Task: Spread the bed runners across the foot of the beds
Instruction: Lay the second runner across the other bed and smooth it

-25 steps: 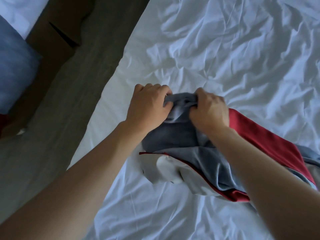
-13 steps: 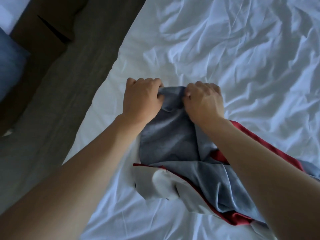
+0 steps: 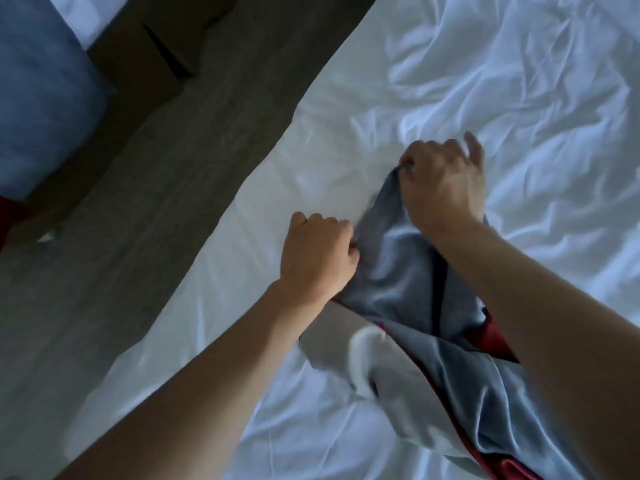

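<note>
A grey bed runner (image 3: pixel 398 282) with red trim and a pale lining lies bunched on the white bed (image 3: pixel 519 98), trailing toward the lower right. My left hand (image 3: pixel 317 258) is closed on its near-left edge, close to the mattress side. My right hand (image 3: pixel 443 181) pinches the runner's far end, with one finger lifted. The two hands are apart, and the grey cloth is stretched between them. My right forearm hides part of the runner's red trim.
The wrinkled white sheet covers the right of the view. A dark wood-look floor (image 3: pixel 131 202) runs along the bed's left edge. A second bed with a blue cover (image 3: pixel 38 88) stands at the far left, by a brown panel (image 3: pixel 149 53).
My hands were close together on the runner's end. They have since drawn apart: the right moved farther up the bed, the left back toward the mattress edge, opening the grey cloth.
</note>
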Demonstrator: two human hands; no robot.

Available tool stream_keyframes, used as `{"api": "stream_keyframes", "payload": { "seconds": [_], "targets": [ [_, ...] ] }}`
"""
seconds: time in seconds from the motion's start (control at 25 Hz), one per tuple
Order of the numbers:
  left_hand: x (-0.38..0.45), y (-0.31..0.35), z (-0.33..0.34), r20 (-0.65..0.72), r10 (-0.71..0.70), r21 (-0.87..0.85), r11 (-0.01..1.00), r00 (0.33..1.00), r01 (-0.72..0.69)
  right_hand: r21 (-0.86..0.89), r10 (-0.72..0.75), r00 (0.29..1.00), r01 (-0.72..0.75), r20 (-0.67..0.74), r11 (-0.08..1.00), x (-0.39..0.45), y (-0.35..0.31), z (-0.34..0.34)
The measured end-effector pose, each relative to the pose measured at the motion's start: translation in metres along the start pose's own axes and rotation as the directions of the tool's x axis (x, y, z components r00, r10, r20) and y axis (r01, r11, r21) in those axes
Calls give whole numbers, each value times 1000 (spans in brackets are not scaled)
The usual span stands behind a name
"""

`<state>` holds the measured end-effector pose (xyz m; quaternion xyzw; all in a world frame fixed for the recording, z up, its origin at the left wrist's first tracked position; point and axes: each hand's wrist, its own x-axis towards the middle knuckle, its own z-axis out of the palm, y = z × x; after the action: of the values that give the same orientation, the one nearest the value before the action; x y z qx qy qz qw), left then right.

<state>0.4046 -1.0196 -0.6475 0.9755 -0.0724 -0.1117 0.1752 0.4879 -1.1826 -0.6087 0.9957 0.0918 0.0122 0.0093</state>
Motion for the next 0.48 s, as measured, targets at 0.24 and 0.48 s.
{"api": "stream_keyframes", "payload": {
  "seconds": [0.24,0.48],
  "targets": [
    [-27,15,7,20,-57,30,998,998,56,-113,-495,810,550,316,828,-26,-24,-6],
    [-51,18,10,107,-130,59,990,986,125,-169,-506,695,658,511,734,-53,-16,0]
  ]
}}
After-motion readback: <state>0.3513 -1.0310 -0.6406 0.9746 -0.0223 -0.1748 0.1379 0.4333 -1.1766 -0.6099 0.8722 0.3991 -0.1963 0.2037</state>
